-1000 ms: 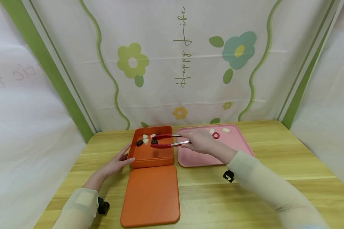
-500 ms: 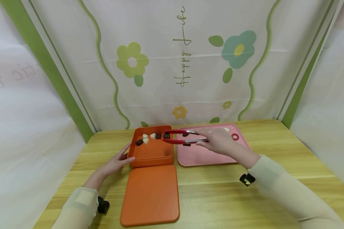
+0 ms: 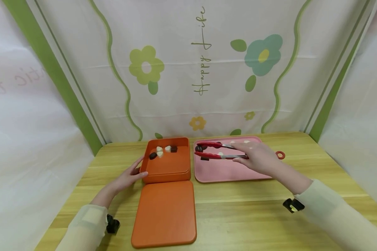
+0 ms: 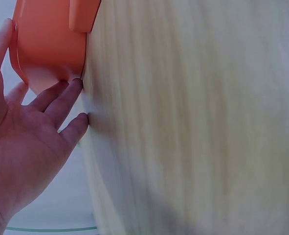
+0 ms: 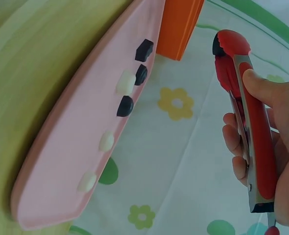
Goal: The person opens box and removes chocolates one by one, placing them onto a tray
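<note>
My right hand [image 3: 260,158] grips a pair of red-tipped metal tongs [image 3: 211,156] over the left end of the pink tray [image 3: 226,174]. A dark, rounded chocolate-like piece [image 3: 199,149] is pinched between the tong tips; it also shows dark at the tips in the right wrist view. My left hand [image 3: 125,180] rests at the left side of the orange box [image 3: 166,169], its thumb on the front corner. In the left wrist view its fingertips [image 4: 76,84] touch the box's outer wall. Inside the box lie white pieces [image 3: 159,153], a dark oval piece [image 3: 153,156] and a dark square piece [image 3: 174,149].
Several dark and white pieces lie on the tray, among them a white piece [image 5: 126,82] and a dark angular piece [image 5: 144,50]. An orange lid [image 3: 164,214] lies flat before the box. A printed curtain [image 3: 176,104] stands behind the wooden table [image 3: 238,212].
My right hand has moved right, carrying the dark piece in the tongs from over the orange box to over the pink tray. My left hand has stayed at the box.
</note>
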### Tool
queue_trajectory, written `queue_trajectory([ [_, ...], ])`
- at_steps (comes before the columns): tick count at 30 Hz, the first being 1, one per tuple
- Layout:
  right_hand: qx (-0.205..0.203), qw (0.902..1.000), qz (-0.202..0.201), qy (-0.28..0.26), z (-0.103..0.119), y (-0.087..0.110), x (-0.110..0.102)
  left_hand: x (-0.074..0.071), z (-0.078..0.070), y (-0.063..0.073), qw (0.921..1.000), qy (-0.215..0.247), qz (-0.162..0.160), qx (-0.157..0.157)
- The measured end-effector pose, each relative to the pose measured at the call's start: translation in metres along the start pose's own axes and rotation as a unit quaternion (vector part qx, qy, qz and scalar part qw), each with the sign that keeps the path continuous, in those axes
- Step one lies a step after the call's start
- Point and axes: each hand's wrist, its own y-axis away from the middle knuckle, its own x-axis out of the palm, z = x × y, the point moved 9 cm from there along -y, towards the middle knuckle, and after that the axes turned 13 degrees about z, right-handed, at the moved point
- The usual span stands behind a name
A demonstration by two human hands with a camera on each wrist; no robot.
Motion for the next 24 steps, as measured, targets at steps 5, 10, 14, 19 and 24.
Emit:
queue_trajectory([
  [5, 0.008, 0.9999, 0.006, 0.012, -0.007, 0.017, 0.001, -0.001, 0.003, 0.000, 1.0000, -0.002, -0.005, -0.006],
  [10, 0.013, 0.9996, -0.008, 0.022, -0.015, 0.034, 0.002, -0.001, 0.001, 0.000, 1.0000, 0.000, -0.004, -0.002],
  [14, 0.017, 0.9993, -0.017, 0.029, -0.023, 0.045, 0.005, -0.001, 0.000, 0.000, 1.0000, -0.002, -0.001, 0.001],
  [19, 0.035, 0.9989, -0.013, 0.028, -0.035, 0.056, 0.008, -0.001, 0.003, 0.000, 1.0000, 0.000, -0.006, -0.004],
  [24, 0.065, 0.9975, 0.004, 0.025, -0.052, 0.066, 0.013, -0.003, 0.004, 0.000, 0.9999, -0.005, -0.009, -0.006],
])
